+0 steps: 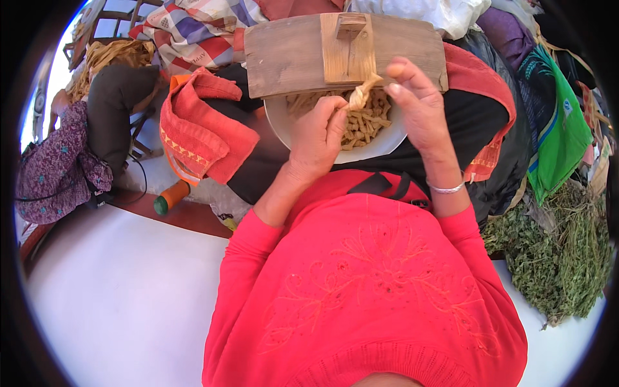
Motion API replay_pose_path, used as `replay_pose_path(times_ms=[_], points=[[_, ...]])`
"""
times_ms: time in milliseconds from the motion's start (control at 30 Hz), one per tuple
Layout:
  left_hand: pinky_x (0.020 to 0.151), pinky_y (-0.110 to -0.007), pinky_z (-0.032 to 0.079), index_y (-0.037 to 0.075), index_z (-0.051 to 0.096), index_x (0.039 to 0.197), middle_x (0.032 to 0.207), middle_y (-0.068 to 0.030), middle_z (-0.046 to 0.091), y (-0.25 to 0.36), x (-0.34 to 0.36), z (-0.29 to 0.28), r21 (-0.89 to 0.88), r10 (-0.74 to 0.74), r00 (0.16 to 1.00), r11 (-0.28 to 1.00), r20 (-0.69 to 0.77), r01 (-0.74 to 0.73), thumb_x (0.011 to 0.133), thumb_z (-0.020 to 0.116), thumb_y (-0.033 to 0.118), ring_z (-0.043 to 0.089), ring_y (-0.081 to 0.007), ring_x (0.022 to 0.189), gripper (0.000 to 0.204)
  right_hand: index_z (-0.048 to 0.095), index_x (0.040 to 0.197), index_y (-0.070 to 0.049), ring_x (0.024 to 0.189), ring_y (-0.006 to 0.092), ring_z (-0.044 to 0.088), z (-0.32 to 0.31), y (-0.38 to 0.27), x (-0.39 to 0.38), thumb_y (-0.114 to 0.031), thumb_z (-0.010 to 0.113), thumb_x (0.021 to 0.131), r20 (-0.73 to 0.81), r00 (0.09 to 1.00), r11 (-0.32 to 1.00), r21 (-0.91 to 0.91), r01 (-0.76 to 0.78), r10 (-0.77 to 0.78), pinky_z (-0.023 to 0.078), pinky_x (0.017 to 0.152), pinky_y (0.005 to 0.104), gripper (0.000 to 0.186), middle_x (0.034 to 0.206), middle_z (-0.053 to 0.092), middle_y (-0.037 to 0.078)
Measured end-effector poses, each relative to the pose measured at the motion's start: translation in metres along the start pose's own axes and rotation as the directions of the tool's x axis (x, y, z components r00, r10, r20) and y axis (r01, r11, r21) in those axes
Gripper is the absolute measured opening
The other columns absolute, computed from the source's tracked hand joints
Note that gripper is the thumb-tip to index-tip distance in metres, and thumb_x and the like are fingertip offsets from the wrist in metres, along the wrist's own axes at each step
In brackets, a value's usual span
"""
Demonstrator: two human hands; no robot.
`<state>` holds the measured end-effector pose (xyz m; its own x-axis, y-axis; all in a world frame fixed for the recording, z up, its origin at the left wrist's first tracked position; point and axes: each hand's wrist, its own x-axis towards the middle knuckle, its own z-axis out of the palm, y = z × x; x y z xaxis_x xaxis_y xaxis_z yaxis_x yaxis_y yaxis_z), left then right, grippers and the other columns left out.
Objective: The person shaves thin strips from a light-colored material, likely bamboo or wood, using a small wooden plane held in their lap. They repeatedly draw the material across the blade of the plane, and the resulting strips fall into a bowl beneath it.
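My left hand (318, 137) is closed, thumb and fingers pinching the lower end of a tan knotted strip (360, 97). The strip stands up from the pinch, its twisted knot in the middle and a flat loose end at the top. Just right of that loose end is my right hand (419, 106), raised, with thumb and forefinger apart and nothing visible between them. Below both hands a white bowl (380, 149) rests at my lap, holding many similar tan knotted pieces (364, 128). My left hand covers part of the bowl.
A wooden board (284, 55) with a small upright block (350, 27) lies across the bowl's far side. Red towels (209, 129) drape at both sides. An orange thread spool (173, 195) lies left; dried green herbs (558, 251) and a green cloth (560, 138) are right.
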<state>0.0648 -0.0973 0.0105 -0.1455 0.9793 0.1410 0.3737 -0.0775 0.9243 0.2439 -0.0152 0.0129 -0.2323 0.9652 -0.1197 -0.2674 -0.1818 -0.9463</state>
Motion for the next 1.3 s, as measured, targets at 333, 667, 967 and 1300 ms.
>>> replay_pose_path(times_ms=[333,667,967,1300], points=[[0.058,-0.032,0.044,0.007,0.06,0.092,0.075,-0.0061,0.057,0.002,0.03,-0.001,0.365,0.485,0.856,0.775,0.181,-0.516,0.08,0.065,0.004,0.057,-0.024,0.065,0.013,0.064,0.107,-0.002,0.077,0.0096,0.063,0.0,-0.039,0.023,-0.017,0.065,0.089,0.404,0.794,0.84,-0.492,-0.23,0.454,0.052,0.072,0.0237,0.025,0.087,0.067,0.004],[0.057,-0.02,0.037,0.002,0.058,0.091,0.072,0.0036,0.054,-0.009,0.033,-0.017,-0.318,-0.179,0.904,0.895,0.388,0.313,0.092,0.059,0.01,0.045,-0.0032,0.064,0.009,0.066,0.097,-0.001,0.063,0.0078,0.061,-0.022,-0.031,0.029,-0.01,0.066,0.085,0.374,0.803,0.873,-0.346,-0.344,0.464,0.051,0.06,0.0209,0.015,0.075,0.064,0.002],[0.064,-0.021,0.042,0.0,0.063,0.098,0.078,0.0025,0.058,-0.024,0.086,-0.035,-0.142,-0.165,0.92,0.963,0.355,0.227,0.092,0.056,0.013,0.049,-0.0051,0.071,0.016,0.064,0.095,0.0,0.063,0.007,0.051,0.004,-0.019,0.052,-0.015,0.063,0.089,0.276,0.951,0.823,-0.567,0.048,0.135,0.043,0.057,0.0231,0.016,0.067,0.056,0.0],[0.067,-0.025,0.045,-0.001,0.062,0.093,0.08,-0.0021,0.062,-0.051,0.11,-0.016,0.016,-0.129,0.952,0.991,0.278,0.13,0.091,0.057,0.014,0.053,-0.0095,0.073,0.016,0.064,0.095,-0.003,0.061,0.008,0.049,0.0,-0.006,0.067,-0.017,0.06,0.09,0.226,0.966,0.618,-0.779,0.102,0.126,0.041,0.056,0.0257,0.016,0.066,0.054,0.001]])
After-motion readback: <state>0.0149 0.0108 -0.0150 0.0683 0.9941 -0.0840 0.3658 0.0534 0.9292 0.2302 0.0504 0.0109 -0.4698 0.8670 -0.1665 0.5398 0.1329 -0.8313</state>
